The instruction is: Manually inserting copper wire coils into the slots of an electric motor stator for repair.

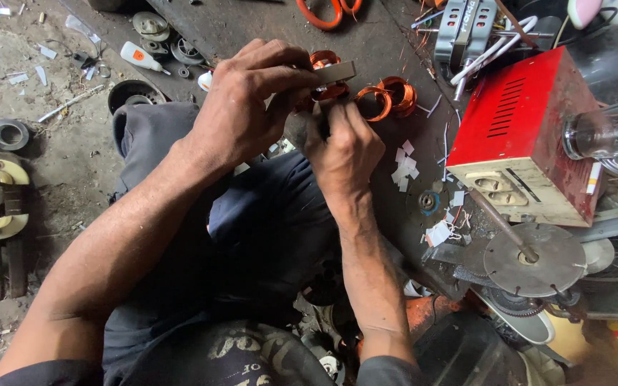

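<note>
My left hand (248,100) grips a copper wire coil (325,59) together with a flat pale strip (335,72) that sticks out to the right above the coil. My right hand (343,146) is closed just below, its fingers pinching at the underside of the same coil. Two more copper coils (386,97) lie on the dark metal worktop (252,28) right beside my hands. Both hands hover over my knee in dark trousers (266,214).
A red and cream metal box with a socket (520,136) stands at the right, a round saw disc on a shaft (534,259) below it. Orange-handled scissors (327,10) lie at the top. Paper scraps (403,166), a glue bottle (141,57) and bearings (150,26) are scattered about.
</note>
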